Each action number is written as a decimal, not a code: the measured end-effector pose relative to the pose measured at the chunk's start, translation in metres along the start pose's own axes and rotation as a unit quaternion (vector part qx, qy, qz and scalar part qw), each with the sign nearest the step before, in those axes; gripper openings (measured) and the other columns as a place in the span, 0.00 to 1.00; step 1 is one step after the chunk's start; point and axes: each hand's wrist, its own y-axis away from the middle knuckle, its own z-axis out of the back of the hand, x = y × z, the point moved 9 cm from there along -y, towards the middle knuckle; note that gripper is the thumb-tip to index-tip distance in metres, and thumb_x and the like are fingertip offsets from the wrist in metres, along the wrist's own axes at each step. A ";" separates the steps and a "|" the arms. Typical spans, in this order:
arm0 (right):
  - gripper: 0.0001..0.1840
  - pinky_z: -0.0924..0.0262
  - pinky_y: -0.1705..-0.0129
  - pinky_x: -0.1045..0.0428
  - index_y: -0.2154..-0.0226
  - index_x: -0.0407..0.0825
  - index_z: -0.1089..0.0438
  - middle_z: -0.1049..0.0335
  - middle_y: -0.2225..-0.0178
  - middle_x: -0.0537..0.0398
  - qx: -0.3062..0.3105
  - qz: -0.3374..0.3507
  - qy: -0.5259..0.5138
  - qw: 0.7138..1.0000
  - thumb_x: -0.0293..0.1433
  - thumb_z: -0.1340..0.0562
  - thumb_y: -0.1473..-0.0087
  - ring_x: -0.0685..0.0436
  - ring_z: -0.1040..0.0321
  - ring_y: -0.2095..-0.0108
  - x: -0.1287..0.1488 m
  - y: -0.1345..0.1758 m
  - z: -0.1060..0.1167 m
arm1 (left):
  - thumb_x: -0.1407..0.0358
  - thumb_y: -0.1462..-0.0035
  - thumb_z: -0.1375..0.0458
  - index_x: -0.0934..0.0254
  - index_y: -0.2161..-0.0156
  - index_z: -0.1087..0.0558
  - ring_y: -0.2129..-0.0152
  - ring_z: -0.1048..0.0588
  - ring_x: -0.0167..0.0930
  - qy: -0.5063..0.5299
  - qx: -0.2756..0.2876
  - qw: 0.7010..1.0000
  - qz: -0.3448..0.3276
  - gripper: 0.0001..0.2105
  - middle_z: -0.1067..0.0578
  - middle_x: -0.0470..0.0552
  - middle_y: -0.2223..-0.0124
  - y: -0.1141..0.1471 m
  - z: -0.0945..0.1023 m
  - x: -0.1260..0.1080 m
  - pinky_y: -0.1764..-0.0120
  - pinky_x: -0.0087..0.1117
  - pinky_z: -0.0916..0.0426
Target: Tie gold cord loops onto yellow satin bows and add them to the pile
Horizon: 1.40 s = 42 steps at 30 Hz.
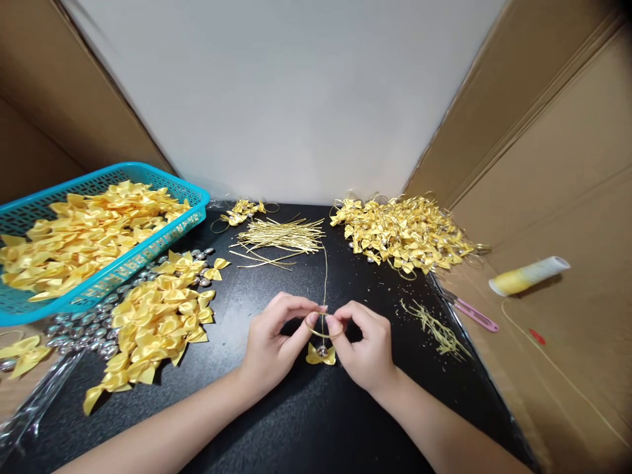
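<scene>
Black tabletop (276, 428) nearest, with bare forearms over it. Low between the hands, a yellow bow (330, 357) with a silver bead (322, 351); resting or hanging, hard to tell. Just above, a gold cord loop (317, 334), pinched between thumb and forefinger by the left hand (276, 336) and likewise opposite by the right hand (368, 342). Possibly at risk of twisting or lopsidedness, from uneven pull or a slipping pinch; whether knotted, impossible to tell behind the fingers. To the right, cord trimmings (442, 332), liable to cling if swept inward; to the left, loose bows (148, 316) beside spare beads (86, 322), easily scattered by a careless forearm. Beyond, a long strand (326, 270) reaching toward a bundle of cords (281, 234), prone to snag if tugged. Farther, a heap of beaded bows (399, 234); last, a pale wall (276, 99).
</scene>
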 end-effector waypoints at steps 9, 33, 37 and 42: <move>0.07 0.42 0.72 0.55 0.73 0.49 0.34 0.34 0.78 0.58 0.030 -0.019 -0.012 0.999 0.28 0.42 0.44 0.50 0.37 0.76 -0.005 -0.001 -0.007 | 0.72 0.42 0.41 0.62 0.62 0.27 0.68 0.24 0.28 -0.005 0.007 1.000 0.011 0.04 0.21 0.48 0.66 -0.001 -0.001 0.003 0.65 0.26 0.29; 0.13 0.47 0.74 0.55 0.82 0.49 0.36 0.36 0.84 0.60 0.065 -0.018 0.051 0.996 0.27 0.44 0.47 0.51 0.41 0.81 -0.009 -0.003 -0.012 | 0.66 0.42 0.46 0.62 0.69 0.29 0.71 0.31 0.33 -0.121 0.098 0.987 -0.024 0.06 0.24 0.49 0.72 -0.004 -0.018 -0.006 0.68 0.33 0.35; 0.14 0.47 0.74 0.55 0.82 0.50 0.37 0.36 0.84 0.61 0.063 -0.007 0.047 0.997 0.28 0.44 0.47 0.51 0.41 0.81 -0.007 -0.003 -0.013 | 0.67 0.39 0.48 0.62 0.69 0.30 0.71 0.32 0.32 -0.119 0.112 0.986 -0.025 0.08 0.25 0.48 0.72 -0.003 -0.020 -0.005 0.67 0.34 0.36; 0.11 0.46 0.71 0.53 0.80 0.50 0.37 0.39 0.84 0.62 0.098 0.016 0.063 0.993 0.28 0.43 0.48 0.51 0.41 0.80 -0.004 -0.003 -0.014 | 0.67 0.39 0.48 0.61 0.71 0.32 0.73 0.33 0.32 -0.123 0.103 0.986 -0.035 0.09 0.26 0.47 0.74 -0.002 -0.019 -0.004 0.67 0.33 0.37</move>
